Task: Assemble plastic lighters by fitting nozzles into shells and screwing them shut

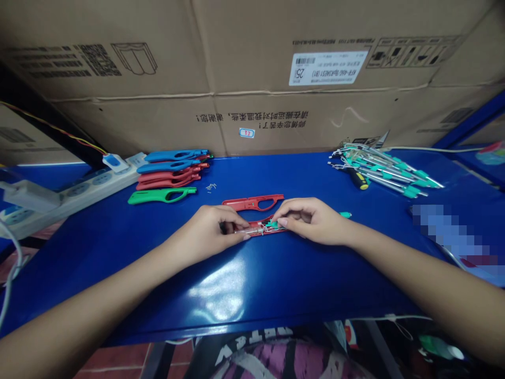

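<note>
Centrally, red casing (255, 225) lies between left hand (210, 227), pinching its end, and right hand (315, 221), pinching green part (271, 225).

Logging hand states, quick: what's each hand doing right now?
Left hand: closed, holding the nearer red casing by its left end.
Right hand: partly closed at the green part; grip cannot be told.

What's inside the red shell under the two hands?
The red shell shows a green part, white wires and a slim, pale part. The left hand covers one end and the right hand the other, so whatever lies there can't be seen.
</note>
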Demonstrator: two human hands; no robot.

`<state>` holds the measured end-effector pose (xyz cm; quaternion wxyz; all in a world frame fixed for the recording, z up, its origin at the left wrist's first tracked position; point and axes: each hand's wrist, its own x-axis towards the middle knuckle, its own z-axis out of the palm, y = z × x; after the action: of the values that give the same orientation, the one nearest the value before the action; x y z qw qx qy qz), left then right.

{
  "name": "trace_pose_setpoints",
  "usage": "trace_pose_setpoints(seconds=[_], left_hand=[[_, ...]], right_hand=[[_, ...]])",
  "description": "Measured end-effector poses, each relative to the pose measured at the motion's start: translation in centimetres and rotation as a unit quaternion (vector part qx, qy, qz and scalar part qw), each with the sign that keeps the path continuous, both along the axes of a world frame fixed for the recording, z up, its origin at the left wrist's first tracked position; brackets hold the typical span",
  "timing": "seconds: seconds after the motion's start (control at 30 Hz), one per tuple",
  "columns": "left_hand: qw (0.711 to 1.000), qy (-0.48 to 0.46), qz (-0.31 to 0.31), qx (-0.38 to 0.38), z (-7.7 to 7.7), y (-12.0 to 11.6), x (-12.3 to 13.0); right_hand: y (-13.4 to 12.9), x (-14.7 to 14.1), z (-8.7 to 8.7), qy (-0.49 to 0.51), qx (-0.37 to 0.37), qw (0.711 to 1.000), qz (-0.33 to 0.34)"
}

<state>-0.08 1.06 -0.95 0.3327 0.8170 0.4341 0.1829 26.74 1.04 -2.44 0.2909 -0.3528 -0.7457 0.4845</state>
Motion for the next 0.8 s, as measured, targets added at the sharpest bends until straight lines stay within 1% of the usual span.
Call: trace_pose_setpoints(seconds=[0.03, 0.1, 0.13, 0.2, 0.23, 0.27, 0.3, 0.37, 0.47, 0.67, 0.73, 0.8], left_hand=[[1.000, 0.000, 0.000, 0.007, 0.1, -0.1, 0.0], [1.000, -0.004, -0.005, 0.023, 0.2, -0.3, 0.0], [0.999, -0.006, -0.013, 0.034, 0.2, -0.4, 0.0], [0.998, -0.006, -0.030, 0.063, 0.2, -0.5, 0.0], [0.996, -0.004, -0.037, 0.078, 0.2, -0.5, 0.1], [0.995, -0.002, -0.041, 0.091, 0.1, -0.5, 0.1], [0.994, -0.001, -0.044, 0.101, 0.0, -0.5, 0.0], [0.992, 0.001, -0.049, 0.117, -0.1, -0.6, 0.0], [0.990, 0.005, -0.062, 0.129, -0.1, -0.7, 0.1], [0.988, 0.017, -0.061, 0.141, 0.0, -0.9, 0.3], [0.987, 0.028, -0.058, 0.145, 0.0, -1.0, 0.3], [0.986, 0.044, -0.052, 0.155, 0.1, -1.1, 0.2]], right_hand=[[-0.1, 0.0, 0.1, -0.012, 0.035, 0.999, -0.009], [-0.3, 0.2, 0.3, -0.050, 0.151, 0.987, -0.020], [-0.5, 0.2, 0.5, -0.080, 0.219, 0.972, -0.014], [-0.7, 0.3, 0.9, -0.159, 0.333, 0.929, 0.022], [-0.9, 0.3, 1.0, -0.203, 0.367, 0.907, 0.045], [-1.0, 0.3, 1.2, -0.244, 0.386, 0.887, 0.067], [-1.1, 0.2, 1.3, -0.277, 0.395, 0.872, 0.086], [-1.2, 0.1, 1.3, -0.318, 0.399, 0.852, 0.117], [-1.4, -0.1, 1.3, -0.346, 0.396, 0.840, 0.132], [-1.8, -0.3, 1.2, -0.368, 0.378, 0.839, 0.133], [-1.7, -0.1, 1.2, -0.361, 0.375, 0.844, 0.133], [-1.4, 0.2, 1.2, -0.343, 0.372, 0.854, 0.121]])
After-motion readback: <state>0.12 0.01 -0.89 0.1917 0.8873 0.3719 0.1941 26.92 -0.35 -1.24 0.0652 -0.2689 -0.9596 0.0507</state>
